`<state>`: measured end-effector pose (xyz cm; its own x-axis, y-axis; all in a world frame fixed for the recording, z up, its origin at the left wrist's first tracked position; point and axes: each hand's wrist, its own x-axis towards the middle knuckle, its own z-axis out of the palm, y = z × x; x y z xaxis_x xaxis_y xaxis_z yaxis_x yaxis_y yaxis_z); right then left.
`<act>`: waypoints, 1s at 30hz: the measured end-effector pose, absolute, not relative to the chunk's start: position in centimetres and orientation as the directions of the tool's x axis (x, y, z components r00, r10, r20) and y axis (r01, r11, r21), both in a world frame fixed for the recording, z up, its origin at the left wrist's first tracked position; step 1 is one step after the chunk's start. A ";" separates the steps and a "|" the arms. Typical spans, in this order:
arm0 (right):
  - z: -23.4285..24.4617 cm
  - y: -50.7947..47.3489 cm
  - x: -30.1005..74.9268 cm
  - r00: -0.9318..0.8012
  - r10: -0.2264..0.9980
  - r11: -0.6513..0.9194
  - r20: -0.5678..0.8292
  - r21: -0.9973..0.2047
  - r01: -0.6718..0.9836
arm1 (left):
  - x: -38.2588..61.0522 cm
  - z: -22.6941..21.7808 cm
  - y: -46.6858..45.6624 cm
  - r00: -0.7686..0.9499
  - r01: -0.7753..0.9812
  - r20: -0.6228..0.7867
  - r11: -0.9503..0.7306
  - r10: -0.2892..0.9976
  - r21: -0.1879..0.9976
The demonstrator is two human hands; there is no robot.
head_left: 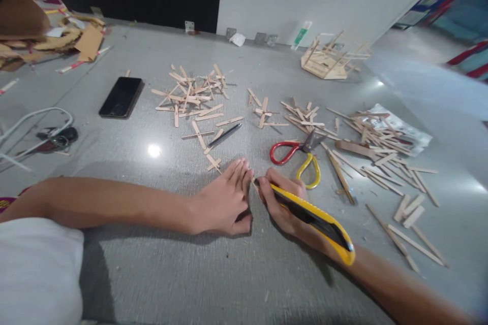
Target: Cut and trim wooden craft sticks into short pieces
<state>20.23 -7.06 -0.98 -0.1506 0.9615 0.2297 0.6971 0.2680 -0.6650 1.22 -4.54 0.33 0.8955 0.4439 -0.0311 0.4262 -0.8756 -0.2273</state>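
Note:
My right hand (280,198) is closed around a yellow and black utility knife (316,216), its tip pointing at my left hand. Only a sliver of a thin wooden stick (255,186) shows at the knife's tip, beside my left fingertips. My left hand (229,198) is closed, fingers together and pressed down on that stick against the table; most of the stick is hidden. Just beyond my right hand lie scissors (305,148) with one red and one yellow handle. A dark pen (225,135) rests beyond my left hand, near crossed craft sticks (199,135).
Piles of craft sticks lie at the back (190,94) and right (381,137). A phone (121,97) and a white cable (34,114) are on the left. Cardboard scraps (89,43) sit back left. A wooden stick frame (324,63) stands by the wall.

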 end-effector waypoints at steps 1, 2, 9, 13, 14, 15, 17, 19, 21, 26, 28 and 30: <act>-1.0 -7.1 20.3 -0.154 0.962 0.267 0.224 -0.667 0.696 | 1.2 0.4 -4.5 0.895 0.427 -0.033 -0.877 0.444 -0.221; -1.1 -7.1 20.3 -0.156 0.964 0.263 0.216 -0.670 0.695 | 1.2 0.4 -4.5 0.896 0.426 -0.032 -0.879 0.443 -0.214; -1.5 -6.9 20.6 -0.158 0.962 0.269 0.222 -0.671 0.691 | 1.1 0.1 -4.7 0.893 0.440 -0.011 -0.878 0.450 -0.191; -2.2 -7.0 20.7 -0.128 0.954 0.282 0.271 -0.661 0.696 | 1.1 0.1 -4.7 0.890 0.444 -0.026 -0.878 0.455 -0.179; -2.2 -7.1 20.8 -0.120 0.954 0.277 0.274 -0.662 0.697 | 1.1 0.1 -4.7 0.889 0.446 -0.029 -0.878 0.457 -0.177; -2.1 -7.1 20.8 -0.116 0.956 0.272 0.269 -0.666 0.695 | 1.1 0.1 -4.6 0.889 0.445 -0.030 -0.878 0.456 -0.176; -1.7 -7.1 20.8 -0.128 0.960 0.267 0.249 -0.677 0.686 | 1.0 0.0 -4.6 0.890 0.444 -0.024 -0.879 0.455 -0.177; -1.3 -7.0 20.8 -0.135 0.965 0.257 0.227 -0.702 0.664 | 0.9 -0.2 -4.6 0.892 0.441 -0.018 -0.879 0.452 -0.179; -1.1 -6.9 20.8 -0.124 0.971 0.236 0.204 -0.735 0.636 | 0.9 -0.3 -4.6 0.896 0.435 -0.010 -0.882 0.444 -0.184; -1.4 -6.7 20.8 -0.103 0.983 0.184 0.153 -0.788 0.587 | 0.8 -0.4 -4.7 0.901 0.426 0.006 -0.885 0.433 -0.186; -1.6 -6.7 20.8 -0.098 0.985 0.170 0.138 -0.800 0.575 | 0.8 -0.3 -4.7 0.899 0.430 0.004 -0.883 0.437 -0.187; -1.6 -6.7 20.8 -0.101 0.986 0.169 0.135 -0.801 0.574 | 0.9 -0.3 -4.6 0.899 0.431 0.008 -0.882 0.438 -0.190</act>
<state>20.83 -6.73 -1.61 -0.1007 0.9857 0.1353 0.5745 0.1686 -0.8010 0.86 -4.63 -0.30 0.8991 0.4376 0.0085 0.4312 -0.8821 -0.1896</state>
